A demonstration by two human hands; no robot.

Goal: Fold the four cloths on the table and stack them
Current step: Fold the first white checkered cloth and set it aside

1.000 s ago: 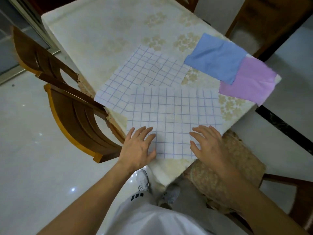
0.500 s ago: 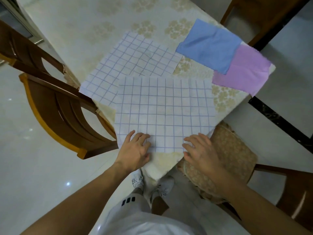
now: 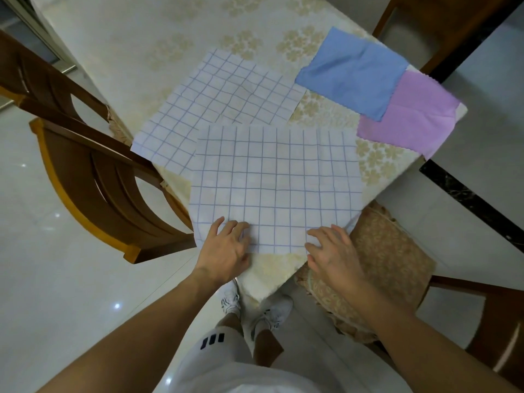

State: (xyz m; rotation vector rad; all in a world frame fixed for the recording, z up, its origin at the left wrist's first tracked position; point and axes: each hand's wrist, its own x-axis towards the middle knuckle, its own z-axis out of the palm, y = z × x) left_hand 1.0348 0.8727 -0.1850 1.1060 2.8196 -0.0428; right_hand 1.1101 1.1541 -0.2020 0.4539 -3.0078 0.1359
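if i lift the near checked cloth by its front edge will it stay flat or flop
Probably flop: the near checked cloth lies thin and flat, with faint creases. It looks light, so both hands, left hand and right hand, should lift it easily. It may slide on the smooth tablecloth if pushed.

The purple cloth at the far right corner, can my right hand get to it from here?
Probably yes. The right hand rests on the near checked cloth, and only flat tablecloth lies between it and the purple cloth. The blue cloth overlaps its far edge.
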